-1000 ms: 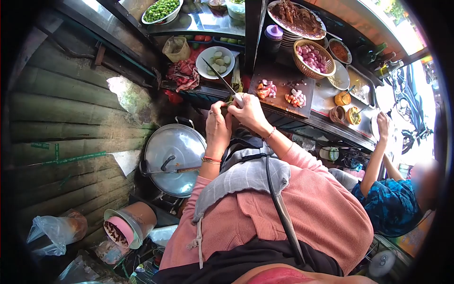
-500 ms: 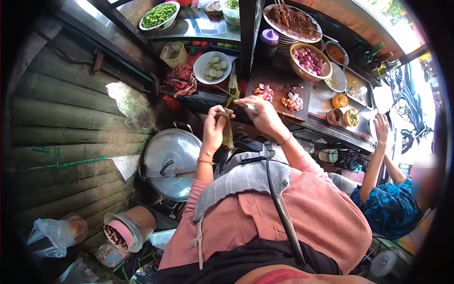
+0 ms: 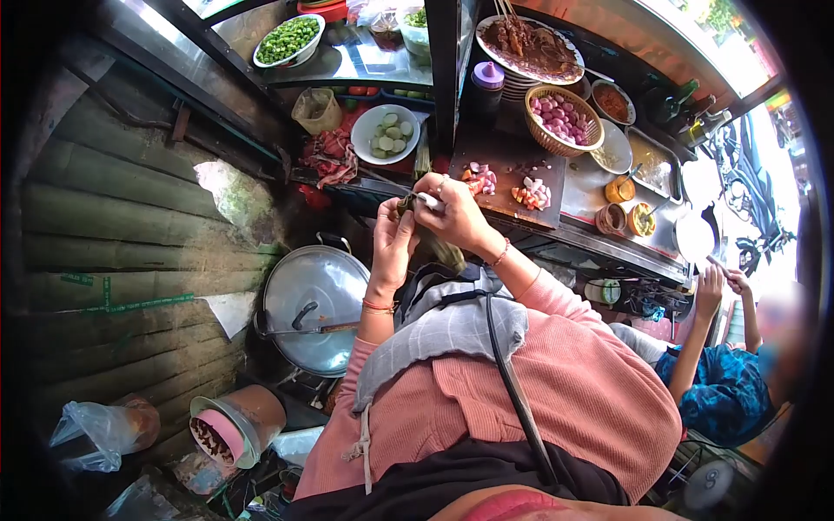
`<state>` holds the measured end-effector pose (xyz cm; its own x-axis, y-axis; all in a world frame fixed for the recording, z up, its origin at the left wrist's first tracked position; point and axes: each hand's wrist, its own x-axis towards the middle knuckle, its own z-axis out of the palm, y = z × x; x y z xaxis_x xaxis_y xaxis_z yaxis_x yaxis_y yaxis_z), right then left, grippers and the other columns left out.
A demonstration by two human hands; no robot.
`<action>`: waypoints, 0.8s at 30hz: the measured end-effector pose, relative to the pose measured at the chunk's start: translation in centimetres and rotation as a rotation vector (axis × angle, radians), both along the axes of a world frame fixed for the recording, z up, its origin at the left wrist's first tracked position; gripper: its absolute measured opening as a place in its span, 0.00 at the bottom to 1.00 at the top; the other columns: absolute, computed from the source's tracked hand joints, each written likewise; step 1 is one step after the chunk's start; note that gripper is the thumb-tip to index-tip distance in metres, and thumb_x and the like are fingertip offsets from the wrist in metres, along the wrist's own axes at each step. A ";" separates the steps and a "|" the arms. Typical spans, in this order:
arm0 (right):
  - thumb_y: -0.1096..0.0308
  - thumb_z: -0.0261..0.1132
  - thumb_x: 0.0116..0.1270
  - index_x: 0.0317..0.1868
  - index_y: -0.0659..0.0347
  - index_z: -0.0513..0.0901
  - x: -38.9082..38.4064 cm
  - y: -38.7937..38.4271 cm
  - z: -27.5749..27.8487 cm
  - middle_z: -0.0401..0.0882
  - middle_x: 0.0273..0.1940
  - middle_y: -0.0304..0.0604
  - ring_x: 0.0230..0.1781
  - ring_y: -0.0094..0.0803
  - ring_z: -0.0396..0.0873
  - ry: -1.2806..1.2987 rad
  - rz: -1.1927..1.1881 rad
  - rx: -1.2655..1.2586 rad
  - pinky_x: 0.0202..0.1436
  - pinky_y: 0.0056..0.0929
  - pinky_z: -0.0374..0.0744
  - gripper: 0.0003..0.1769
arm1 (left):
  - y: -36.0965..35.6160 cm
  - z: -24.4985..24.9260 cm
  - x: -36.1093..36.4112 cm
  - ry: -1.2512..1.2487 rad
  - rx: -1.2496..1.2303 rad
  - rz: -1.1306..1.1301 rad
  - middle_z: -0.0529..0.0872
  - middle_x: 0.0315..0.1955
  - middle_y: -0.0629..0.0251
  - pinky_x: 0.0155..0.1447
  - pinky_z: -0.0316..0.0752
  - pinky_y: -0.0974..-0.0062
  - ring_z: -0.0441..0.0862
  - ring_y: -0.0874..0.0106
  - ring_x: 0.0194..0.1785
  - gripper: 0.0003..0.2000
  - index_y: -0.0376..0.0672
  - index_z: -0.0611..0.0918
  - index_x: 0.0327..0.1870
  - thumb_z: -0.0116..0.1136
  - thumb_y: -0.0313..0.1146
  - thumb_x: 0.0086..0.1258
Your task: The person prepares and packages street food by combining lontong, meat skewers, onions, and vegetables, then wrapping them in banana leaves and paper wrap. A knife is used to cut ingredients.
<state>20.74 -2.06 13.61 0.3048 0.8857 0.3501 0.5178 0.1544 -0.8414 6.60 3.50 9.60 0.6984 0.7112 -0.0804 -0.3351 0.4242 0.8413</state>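
My left hand [image 3: 393, 243] is closed around a brownish-green leaf-wrapped roll [image 3: 405, 205], held up in front of my body. Close against it, my right hand [image 3: 452, 213] grips a knife by its white handle [image 3: 430, 201], and the thin blade points away to the upper left. A loose strip of leaf [image 3: 447, 253] hangs below my right hand. My fingers partly cover the roll, so where the blade meets it is hidden. Just beyond my hands stands a white bowl [image 3: 359, 139] of pale green round slices.
A wooden board [image 3: 543, 158] carries chopped shallots and tomato, beside a basket [image 3: 532, 108] of shallots. Lower left is a large lidded pot [image 3: 287, 282] with a knife on the lid. At right, a co-worker in a blue shirt [image 3: 730, 391] has raised hands.
My right hand and the knife have moved left, up against my left hand. The leaf strip now hangs below my right hand. The co-worker's hands have come lower and together.
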 end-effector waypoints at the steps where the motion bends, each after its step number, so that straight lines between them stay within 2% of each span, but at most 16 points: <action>1: 0.74 0.65 0.53 0.39 0.64 0.78 0.0 0.1 0.0 0.78 0.32 0.47 0.33 0.41 0.77 0.008 0.009 0.053 0.40 0.33 0.75 0.11 | -0.2 0.6 0.3 0.038 0.089 0.034 0.73 0.33 0.79 0.21 0.52 0.92 0.58 0.92 0.21 0.12 0.46 0.69 0.52 0.52 0.38 0.75; 4: 0.74 0.66 0.51 0.39 0.63 0.78 0.3 0.2 0.2 0.78 0.32 0.46 0.33 0.42 0.77 0.002 0.058 0.148 0.39 0.33 0.75 0.13 | 0.1 0.2 0.3 0.091 0.130 0.035 0.73 0.30 0.80 0.22 0.54 0.92 0.60 0.91 0.22 0.12 0.46 0.70 0.51 0.52 0.39 0.75; 6: 0.74 0.68 0.49 0.39 0.63 0.78 0.9 -0.2 0.7 0.78 0.32 0.45 0.33 0.42 0.77 -0.137 0.126 0.042 0.39 0.33 0.76 0.15 | 0.0 0.3 0.5 0.122 0.145 0.052 0.72 0.29 0.80 0.22 0.53 0.91 0.60 0.91 0.22 0.12 0.46 0.71 0.50 0.53 0.40 0.74; 9: 0.74 0.70 0.46 0.38 0.63 0.78 0.1 -0.3 0.3 0.78 0.32 0.44 0.33 0.40 0.77 -0.145 0.043 0.071 0.38 0.33 0.76 0.16 | 0.0 0.5 0.6 0.089 0.124 0.071 0.72 0.29 0.80 0.23 0.54 0.91 0.60 0.91 0.22 0.12 0.45 0.71 0.50 0.53 0.40 0.74; 11: 0.74 0.70 0.46 0.37 0.63 0.78 0.0 -0.3 0.3 0.78 0.31 0.44 0.32 0.40 0.77 -0.155 0.009 0.102 0.37 0.32 0.76 0.16 | 0.4 0.0 0.4 0.055 0.101 0.019 0.76 0.36 0.76 0.31 0.68 0.93 0.74 0.89 0.34 0.12 0.46 0.70 0.52 0.53 0.37 0.74; 12: 0.74 0.70 0.46 0.37 0.63 0.78 0.0 -0.3 0.5 0.78 0.31 0.44 0.32 0.40 0.78 -0.135 0.010 0.104 0.37 0.32 0.76 0.15 | 0.3 0.1 0.6 0.055 0.102 0.023 0.76 0.36 0.76 0.31 0.68 0.93 0.74 0.89 0.34 0.12 0.46 0.70 0.52 0.53 0.37 0.74; 14: 0.74 0.70 0.46 0.36 0.63 0.78 0.0 -0.2 0.4 0.78 0.31 0.45 0.31 0.40 0.78 -0.117 0.012 0.106 0.36 0.32 0.76 0.15 | -0.2 0.5 1.2 0.049 0.142 0.071 0.71 0.28 0.81 0.26 0.55 0.91 0.60 0.91 0.24 0.10 0.44 0.72 0.50 0.49 0.39 0.76; 15: 0.75 0.69 0.48 0.36 0.63 0.78 0.1 -0.1 0.2 0.78 0.29 0.45 0.29 0.38 0.78 -0.092 -0.034 0.138 0.35 0.31 0.75 0.13 | -0.5 0.8 1.3 0.090 0.158 0.075 0.70 0.27 0.82 0.26 0.53 0.90 0.58 0.91 0.24 0.11 0.44 0.73 0.50 0.48 0.39 0.77; 16: 0.75 0.68 0.49 0.36 0.63 0.78 0.1 0.0 0.0 0.78 0.28 0.45 0.28 0.36 0.77 -0.065 -0.079 0.170 0.33 0.30 0.75 0.12 | -0.1 0.4 0.6 0.053 0.181 -0.045 0.74 0.33 0.79 0.35 0.63 0.90 0.66 0.89 0.31 0.12 0.42 0.73 0.52 0.48 0.39 0.77; 18: 0.74 0.64 0.55 0.36 0.64 0.78 0.6 0.1 0.1 0.74 0.23 0.42 0.23 0.25 0.71 0.042 -0.179 0.130 0.28 0.24 0.72 0.07 | -1.3 1.0 1.5 0.062 0.215 0.049 0.77 0.43 0.73 0.50 0.66 0.87 0.70 0.85 0.43 0.13 0.40 0.73 0.53 0.49 0.39 0.76; 19: 0.75 0.64 0.56 0.36 0.64 0.78 0.7 0.1 0.1 0.73 0.23 0.41 0.22 0.24 0.70 0.077 -0.188 0.122 0.27 0.23 0.71 0.07 | -1.5 1.1 1.7 0.007 0.164 0.051 0.76 0.51 0.67 0.61 0.62 0.83 0.68 0.83 0.53 0.12 0.38 0.73 0.51 0.50 0.37 0.76; 20: 0.75 0.63 0.57 0.36 0.64 0.78 0.9 0.1 0.2 0.72 0.22 0.40 0.21 0.22 0.68 0.112 -0.199 0.113 0.27 0.22 0.70 0.06 | -1.6 1.0 2.2 -0.001 0.290 0.142 0.76 0.49 0.66 0.57 0.64 0.83 0.69 0.82 0.49 0.11 0.39 0.73 0.50 0.51 0.36 0.75; 21: 0.74 0.65 0.57 0.38 0.65 0.77 1.2 -0.2 0.8 0.78 0.27 0.47 0.27 0.33 0.77 0.052 -0.205 0.035 0.33 0.28 0.75 0.08 | -1.4 2.1 2.2 0.055 0.467 0.222 0.74 0.49 0.65 0.55 0.65 0.82 0.70 0.81 0.47 0.10 0.39 0.73 0.47 0.51 0.35 0.75; 22: 0.73 0.64 0.61 0.38 0.64 0.77 1.4 -0.1 0.6 0.75 0.25 0.43 0.25 0.26 0.73 0.072 -0.205 0.056 0.31 0.25 0.72 0.07 | -1.3 3.1 2.3 0.111 0.644 0.300 0.73 0.49 0.64 0.53 0.66 0.81 0.70 0.79 0.44 0.09 0.39 0.72 0.45 0.52 0.35 0.75; 24: 0.70 0.62 0.66 0.39 0.64 0.77 0.9 -0.2 1.4 0.70 0.23 0.37 0.24 0.20 0.66 0.211 -0.225 0.070 0.29 0.22 0.69 0.06 | -0.2 2.3 1.9 0.086 0.726 0.266 0.72 0.48 0.63 0.50 0.67 0.81 0.70 0.78 0.42 0.09 0.39 0.72 0.43 0.52 0.35 0.74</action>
